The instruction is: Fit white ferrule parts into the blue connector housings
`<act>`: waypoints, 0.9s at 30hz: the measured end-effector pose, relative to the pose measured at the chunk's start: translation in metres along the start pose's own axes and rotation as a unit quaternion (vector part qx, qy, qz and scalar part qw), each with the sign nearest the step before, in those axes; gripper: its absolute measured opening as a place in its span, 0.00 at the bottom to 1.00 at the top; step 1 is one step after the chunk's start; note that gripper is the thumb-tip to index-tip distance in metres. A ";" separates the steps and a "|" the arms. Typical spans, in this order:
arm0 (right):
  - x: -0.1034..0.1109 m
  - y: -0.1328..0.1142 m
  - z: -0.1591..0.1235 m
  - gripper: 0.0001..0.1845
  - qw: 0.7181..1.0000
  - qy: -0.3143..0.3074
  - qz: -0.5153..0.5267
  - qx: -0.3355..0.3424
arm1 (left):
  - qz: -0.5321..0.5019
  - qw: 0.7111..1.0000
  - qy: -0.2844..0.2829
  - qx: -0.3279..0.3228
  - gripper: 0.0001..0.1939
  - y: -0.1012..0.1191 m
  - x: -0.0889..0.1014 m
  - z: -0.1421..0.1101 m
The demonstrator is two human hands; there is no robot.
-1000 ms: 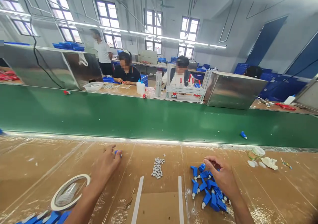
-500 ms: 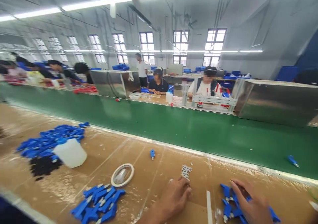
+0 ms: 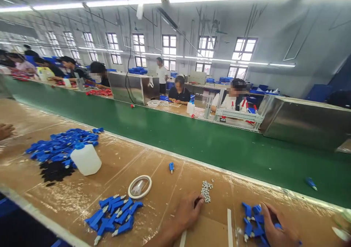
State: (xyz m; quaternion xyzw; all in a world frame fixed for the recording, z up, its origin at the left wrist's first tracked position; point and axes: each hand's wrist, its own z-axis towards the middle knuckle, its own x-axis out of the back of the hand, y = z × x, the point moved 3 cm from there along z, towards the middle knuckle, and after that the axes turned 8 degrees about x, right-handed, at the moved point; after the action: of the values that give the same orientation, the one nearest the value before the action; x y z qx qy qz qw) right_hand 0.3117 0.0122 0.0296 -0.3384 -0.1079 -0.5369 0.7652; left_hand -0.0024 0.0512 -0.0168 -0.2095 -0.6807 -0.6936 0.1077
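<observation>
Beside the small grey pieces (image 3: 206, 191), left hand (image 3: 189, 210): fingers curled, thumb drawn near the fingertips, at the near left edge of the pile; whether they pinched anything could not be told.
Left hand's pose: back turned up, low over the table (image 3: 161, 199), pointing up and right from the bottom edge.
Among the right-hand blue parts (image 3: 248, 227), right hand (image 3: 282, 234): thumb and fingers curved with a gap between them, fingertips next to a blue part; whether they grasped it was unclear.
Right hand's pose: close above the heap and partly covering it, pointing up and left.
White strips: 2, the right strip (image 3: 229, 227) between the hands, the other partly hidden by the left wrist.
Left-hand blue parts (image 3: 115, 217): lay in a loose group near the tape roll (image 3: 150, 184).
</observation>
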 end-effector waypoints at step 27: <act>0.009 0.006 0.012 0.20 0.988 -0.114 -0.048 -0.093 | 0.014 0.998 0.061 -0.019 0.25 -0.024 -0.009 -0.010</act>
State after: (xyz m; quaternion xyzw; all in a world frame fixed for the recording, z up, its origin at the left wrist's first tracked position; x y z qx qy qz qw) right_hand 0.3236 0.0141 0.0412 -0.4613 -0.1604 -0.5384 0.6867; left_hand -0.0060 0.0416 -0.0421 -0.1786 -0.6564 -0.7164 0.1548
